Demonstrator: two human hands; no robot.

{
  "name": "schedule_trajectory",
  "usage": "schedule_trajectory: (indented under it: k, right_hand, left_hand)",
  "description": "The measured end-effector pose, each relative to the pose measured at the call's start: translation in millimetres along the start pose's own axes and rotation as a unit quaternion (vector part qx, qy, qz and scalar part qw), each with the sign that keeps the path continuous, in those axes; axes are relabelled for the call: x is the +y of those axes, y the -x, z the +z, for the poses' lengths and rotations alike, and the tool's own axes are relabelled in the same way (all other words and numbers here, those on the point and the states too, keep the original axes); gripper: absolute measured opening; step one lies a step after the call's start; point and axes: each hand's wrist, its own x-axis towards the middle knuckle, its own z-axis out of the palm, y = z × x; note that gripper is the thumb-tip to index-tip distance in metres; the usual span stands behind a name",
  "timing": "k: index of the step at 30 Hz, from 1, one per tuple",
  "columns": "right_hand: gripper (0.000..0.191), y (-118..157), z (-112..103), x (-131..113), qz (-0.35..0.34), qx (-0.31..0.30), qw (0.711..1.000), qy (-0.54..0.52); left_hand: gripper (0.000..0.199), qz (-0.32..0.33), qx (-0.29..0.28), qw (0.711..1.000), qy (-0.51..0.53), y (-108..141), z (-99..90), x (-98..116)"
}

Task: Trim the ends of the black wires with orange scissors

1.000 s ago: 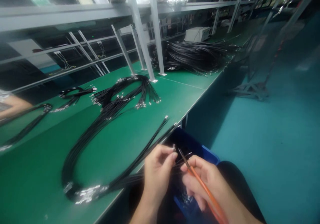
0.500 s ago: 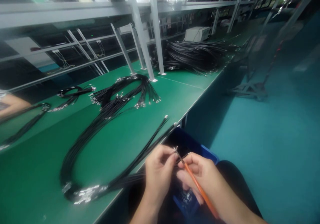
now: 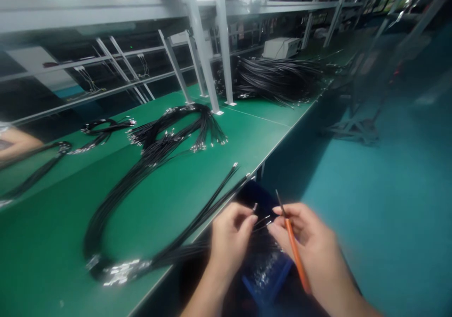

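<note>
My left hand (image 3: 231, 237) is closed, thumb and forefinger pinching a small silvery cable end (image 3: 254, 207). My right hand (image 3: 314, 246) is wrapped around a slim tool with an orange handle (image 3: 297, 256) and a thin dark metal tip pointing up; its exact kind does not show. Thin wire ends (image 3: 264, 221) lie in the gap between both hands. A thick bundle of black cables (image 3: 106, 208) curves over the green table (image 3: 183, 199) and runs behind my left wrist. Below my hands, a blue bin (image 3: 247, 286) holds small shiny pieces.
More black cable bundles (image 3: 278, 79) lie farther back, beside metal shelf posts (image 3: 221, 44) and a white box (image 3: 280, 47). Another person's arm (image 3: 19, 143) rests at the table's far left. The table's edge runs diagonally, with teal floor (image 3: 399, 185) to the right.
My right hand and the orange-handled tool have moved right, away from my left hand. The tool's tip has left the cable end and now points more upright.
</note>
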Motion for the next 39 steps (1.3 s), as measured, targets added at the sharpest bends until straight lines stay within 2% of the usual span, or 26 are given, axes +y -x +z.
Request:
schedule_trajectory:
  k: [2, 4, 5, 6, 8, 10, 11, 13, 15, 18, 21, 23, 25, 27, 29, 34, 39]
  right_hand:
    - [0.025, -3.8, -1.5, -3.1, -0.062, 0.018, 0.996, 0.058]
    - [0.023, -11.5, 0.7, -3.5, -0.087, 0.002, 0.99, 0.111]
    - [0.022, -16.6, 3.2, -1.8, -0.092, -0.015, 0.987, 0.13]
    - [0.022, -22.0, 6.5, 1.3, -0.092, -0.032, 0.984, 0.147]
    - [0.021, -32.3, 14.9, 11.8, -0.088, -0.062, 0.975, 0.195]
    - [0.017, -39.2, 23.6, 26.3, -0.082, -0.083, 0.963, 0.245]
    - [0.016, -40.9, 27.3, 34.1, -0.078, -0.094, 0.958, 0.259]
    - [0.018, -41.2, 31.9, 48.3, -0.069, -0.112, 0.956, 0.264]
    - [0.019, -39.7, 31.8, 57.9, -0.062, -0.11, 0.96, 0.248]
    - [0.016, -40.2, 24.7, 59.8, -0.059, -0.042, 0.973, 0.218]
    - [0.027, -43.5, 16.4, 48.6, -0.053, 0.026, 0.993, 0.101]
    - [0.032, -43.4, 13.4, 38.1, -0.031, 0.02, 0.999, -0.033]
    - [0.033, -39.8, 12.6, 28.3, -0.001, -0.001, 0.988, -0.153]
    - [0.034, -33.7, 13.3, 20.6, 0.016, -0.004, 0.97, -0.243]
    - [0.035, -27.6, 14.4, 14.9, 0.016, 0.004, 0.953, -0.303]
    - [0.033, -21.3, 16.0, 5.6, 0.002, 0.003, 0.93, -0.367]
    - [0.031, -22.7, 17.7, 2.4, 0.005, 0.004, 0.922, -0.386]
  left_hand:
    - [0.011, 0.027, -0.081, 0.996, -0.038, 4.0, 6.9, -0.4]
    - [0.015, 0.064, -0.163, 0.982, -0.071, 7.1, 8.0, -1.7]
    - [0.016, 0.072, -0.176, 0.977, -0.096, 7.3, 5.4, -3.0]
    - [0.015, 0.068, -0.161, 0.975, -0.134, 6.3, 0.8, -5.0]
    - [0.012, 0.025, -0.06, 0.964, -0.259, 1.1, -12.5, -10.9]
    - [0.009, -0.023, 0.044, 0.926, -0.375, -6.2, -26.6, -18.5]
    - [0.008, -0.039, 0.071, 0.909, -0.408, -9.7, -32.5, -22.3]
    - [0.009, -0.051, 0.082, 0.901, -0.424, -15.3, -41.0, -28.4]
    - [0.012, -0.051, 0.08, 0.907, -0.41, -19.0, -46.1, -30.8]
    - [0.005, -0.06, 0.082, 0.921, -0.375, -24.2, -48.6, -23.2]
    - [0.01, -0.044, 0.014, 0.976, -0.212, -29.3, -43.0, -1.1]
    - [0.012, -0.01, -0.054, 0.996, -0.072, -29.9, -34.8, 17.1]
    - [0.007, 0.028, -0.077, 0.996, -0.019, -27.0, -25.4, 31.4]
    - [0.007, 0.05, -0.061, 0.997, -0.021, -21.7, -17.7, 37.9]
    - [0.011, 0.037, -0.041, 0.998, -0.01, -15.7, -12.7, 37.1]
    - [0.015, -0.04, -0.042, 0.997, 0.054, -4.6, -8.6, 29.4]
    - [0.017, -0.032, -0.031, 0.998, 0.04, 0.3, -5.4, 29.5]
